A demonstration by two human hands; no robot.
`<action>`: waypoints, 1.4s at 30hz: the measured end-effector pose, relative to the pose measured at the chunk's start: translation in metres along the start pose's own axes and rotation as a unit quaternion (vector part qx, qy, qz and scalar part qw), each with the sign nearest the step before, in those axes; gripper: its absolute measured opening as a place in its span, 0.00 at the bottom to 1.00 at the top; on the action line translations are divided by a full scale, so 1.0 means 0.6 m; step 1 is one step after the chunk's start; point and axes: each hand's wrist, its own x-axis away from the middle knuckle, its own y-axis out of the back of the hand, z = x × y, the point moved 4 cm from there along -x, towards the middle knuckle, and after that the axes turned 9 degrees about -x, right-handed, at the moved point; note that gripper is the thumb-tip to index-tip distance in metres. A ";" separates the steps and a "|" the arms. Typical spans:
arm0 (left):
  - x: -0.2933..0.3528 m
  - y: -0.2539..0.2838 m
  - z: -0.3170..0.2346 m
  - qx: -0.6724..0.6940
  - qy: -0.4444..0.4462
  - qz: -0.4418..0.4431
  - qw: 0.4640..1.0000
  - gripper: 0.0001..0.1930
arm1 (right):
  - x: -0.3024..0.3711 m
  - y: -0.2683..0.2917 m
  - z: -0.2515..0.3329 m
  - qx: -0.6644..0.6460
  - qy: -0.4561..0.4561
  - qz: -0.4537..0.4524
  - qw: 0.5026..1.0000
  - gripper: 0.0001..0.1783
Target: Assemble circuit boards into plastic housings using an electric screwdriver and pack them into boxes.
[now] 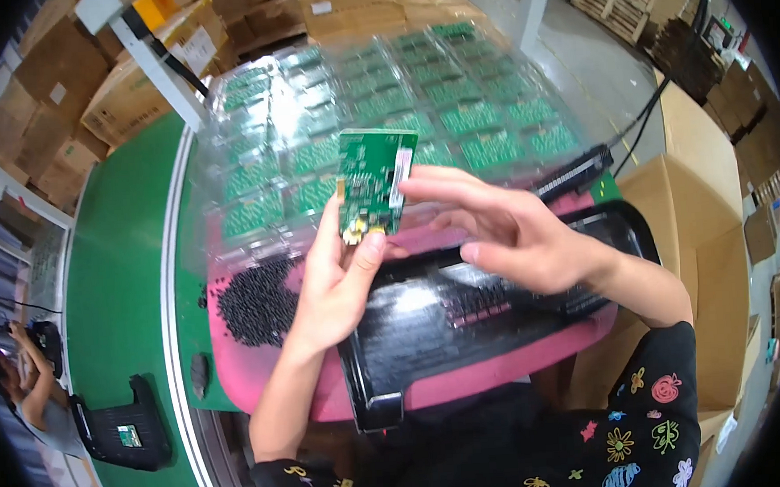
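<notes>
My left hand (332, 293) grips a green circuit board (366, 169) by its lower end, thumb over the yellow connectors. The board is tilted up, and a white label strip runs along its right side. Beside that strip are the fingertips of my right hand (537, 242); its fingers are apart, and I cannot tell whether they touch the label. Below both hands lies a long, glossy black plastic housing (405, 336) on a pink mat (251, 381). Left of it is a heap of small black parts (255, 307), probably screws.
Clear plastic trays (270, 251) filled with green boards cover the far side. A cardboard box (709, 210) stands open at right. On the green belt (117, 305) at left sits another black housing (108, 444) with a small board; a person (38, 394) is beyond it.
</notes>
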 end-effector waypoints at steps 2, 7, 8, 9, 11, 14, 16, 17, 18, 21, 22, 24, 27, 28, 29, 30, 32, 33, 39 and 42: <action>0.009 -0.024 -0.017 0.018 -0.002 0.088 0.996 0.22 | 0.035 -0.019 0.022 0.158 0.027 -0.002 0.987 0.38; 0.029 -0.036 -0.017 -0.113 0.033 0.198 0.973 0.25 | 0.080 -0.017 0.056 0.497 0.113 -0.092 0.855 0.45; 0.034 -0.041 -0.011 -0.139 0.035 0.217 0.966 0.27 | 0.090 -0.019 0.053 0.516 0.103 -0.073 0.847 0.43; 0.035 -0.044 -0.006 -0.135 0.037 0.219 0.966 0.27 | 0.099 -0.018 0.049 0.536 0.094 -0.078 0.835 0.37; 0.034 -0.049 0.006 -0.153 0.048 0.230 0.960 0.29 | 0.119 -0.013 0.046 0.503 0.074 -0.086 0.857 0.36; 0.027 -0.046 0.003 -0.166 0.053 0.167 0.970 0.31 | 0.140 -0.002 0.040 0.482 0.062 -0.127 0.865 0.33; 0.025 -0.038 0.008 -0.155 0.048 0.129 0.978 0.34 | 0.155 0.012 0.027 0.438 0.091 -0.210 0.869 0.33; 0.024 -0.038 0.006 -0.199 0.023 0.123 0.972 0.34 | 0.163 0.017 0.015 0.415 0.066 -0.231 0.877 0.33; 0.021 -0.039 0.009 -0.241 -0.001 0.120 0.963 0.33 | 0.170 0.018 0.007 0.416 0.062 -0.232 0.877 0.33; 0.019 -0.043 0.017 -0.361 -0.018 0.154 0.919 0.30 | 0.181 0.030 -0.016 0.390 0.001 -0.223 0.894 0.32; 0.019 -0.047 0.014 -0.427 -0.036 0.183 0.885 0.30 | 0.184 0.031 -0.019 0.384 -0.016 -0.209 0.899 0.31; 0.021 -0.056 0.020 -0.483 -0.090 0.204 0.847 0.29 | 0.191 0.036 -0.031 0.397 -0.048 -0.178 0.899 0.30; 0.028 -0.063 0.026 -0.554 -0.076 0.226 0.798 0.29 | 0.200 0.039 -0.059 0.373 -0.093 -0.166 0.908 0.31; 0.028 -0.065 0.030 -0.569 -0.073 0.226 0.787 0.28 | 0.202 0.037 -0.065 0.370 -0.098 -0.163 0.909 0.32; 0.029 -0.066 0.032 -0.584 -0.070 0.225 0.777 0.28 | 0.202 0.036 -0.066 0.377 -0.098 -0.158 0.907 0.32; 0.030 -0.069 0.034 -0.583 -0.068 0.229 0.777 0.28 | 0.204 0.036 -0.069 0.382 -0.099 -0.155 0.906 0.32; 0.031 -0.071 0.035 -0.596 -0.048 0.219 0.771 0.27 | 0.205 0.036 -0.071 0.387 -0.103 -0.151 0.904 0.31; 0.031 -0.073 0.034 -0.602 -0.044 0.221 0.766 0.28 | 0.206 0.036 -0.070 0.394 -0.103 -0.146 0.902 0.29; 0.032 -0.074 0.036 -0.606 -0.027 0.221 0.764 0.30 | 0.208 0.034 -0.073 0.404 -0.114 -0.150 0.895 0.29; 0.032 -0.071 0.039 -0.596 -0.022 0.222 0.771 0.31 | 0.207 0.034 -0.075 0.402 -0.122 -0.148 0.895 0.29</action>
